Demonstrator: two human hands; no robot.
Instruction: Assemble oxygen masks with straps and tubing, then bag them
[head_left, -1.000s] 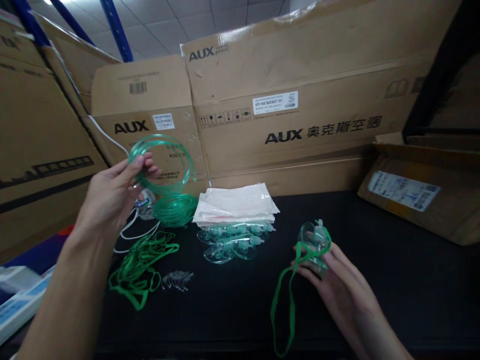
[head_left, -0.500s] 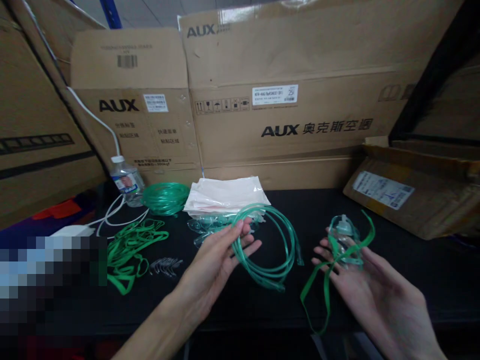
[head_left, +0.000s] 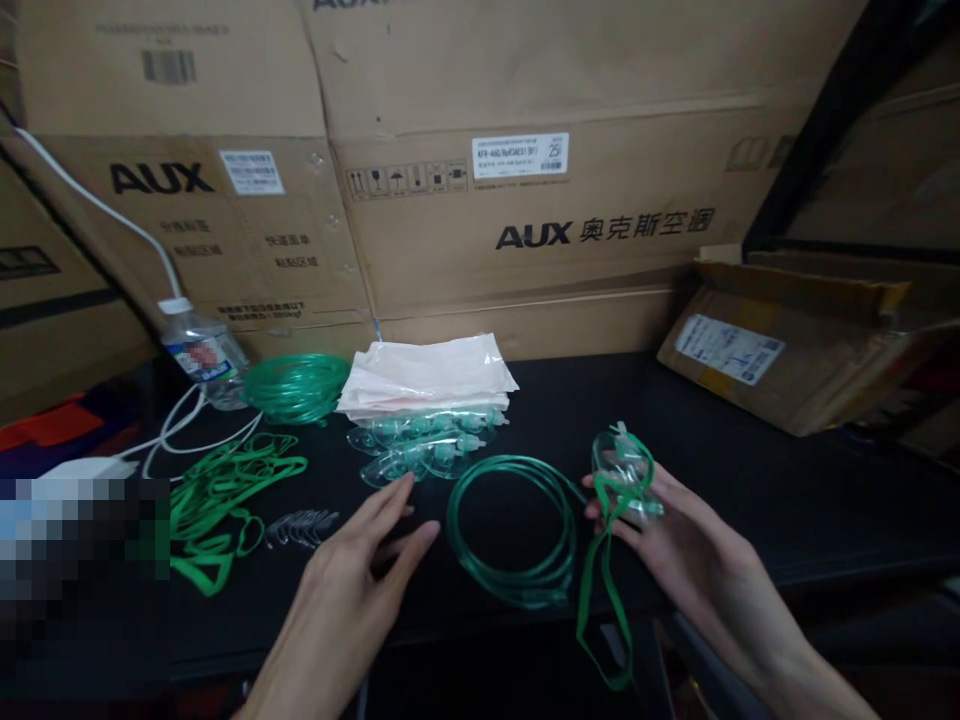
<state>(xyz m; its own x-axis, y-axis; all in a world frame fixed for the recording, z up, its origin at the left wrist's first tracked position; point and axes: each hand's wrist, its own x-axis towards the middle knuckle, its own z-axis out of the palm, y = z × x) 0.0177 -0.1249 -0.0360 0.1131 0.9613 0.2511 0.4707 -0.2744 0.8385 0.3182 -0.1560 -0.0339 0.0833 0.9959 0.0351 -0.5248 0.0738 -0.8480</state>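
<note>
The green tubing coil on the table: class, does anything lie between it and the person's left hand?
Nothing visible does. The left hand hovers open just left of the green tubing coil, with only bare black table between them. The right hand holds the clear mask beside it.

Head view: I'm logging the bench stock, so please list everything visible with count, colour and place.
Mask with strap: one, clear with green strap, in right hand.
Tubing coil: one, green, on table between the hands.
Tubing bundle: one, green, back left.
Loose masks: several, clear, before the bags.
Plastic bags: a stack, whitish, centre back.
Straps: a heap, green, left.
Metal clips: a few, grey, beside straps.
Bottle: one, clear, back left.
Cardboard boxes: several, brown, behind.
Table: black.
Left hand: open, beside coil.
Right hand: grip on mask.
</note>
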